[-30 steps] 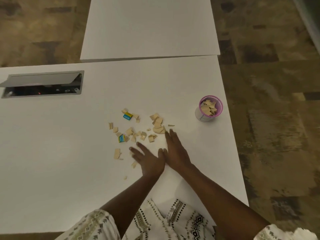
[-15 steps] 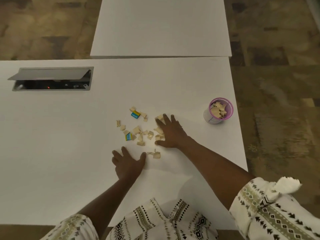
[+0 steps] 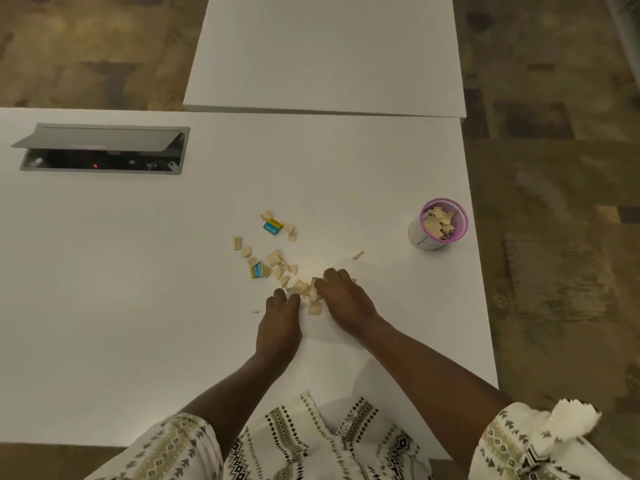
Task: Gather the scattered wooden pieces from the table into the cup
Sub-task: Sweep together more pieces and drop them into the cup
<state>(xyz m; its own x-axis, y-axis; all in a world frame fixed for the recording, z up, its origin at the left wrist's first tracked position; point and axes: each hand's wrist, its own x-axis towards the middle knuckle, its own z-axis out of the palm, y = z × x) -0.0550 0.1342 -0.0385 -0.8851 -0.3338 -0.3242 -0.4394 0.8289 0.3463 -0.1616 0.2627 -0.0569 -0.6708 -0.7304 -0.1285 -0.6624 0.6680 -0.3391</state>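
I see both hands down on the table, close together, with a small heap of pieces caught between them. My left hand has its fingers curled in against the near side of the heap. My right hand arches over the heap's right side, fingers bent down onto it. Whether either one has lifted any wood, I cannot tell.

More pieces lie loose just beyond the left hand, with two blue-and-yellow tiles among them. One chip sits alone just beyond the right hand, and a sliver lies just left of the left hand. The cup stands upright beyond and right of the right hand, well apart, part full of pieces.
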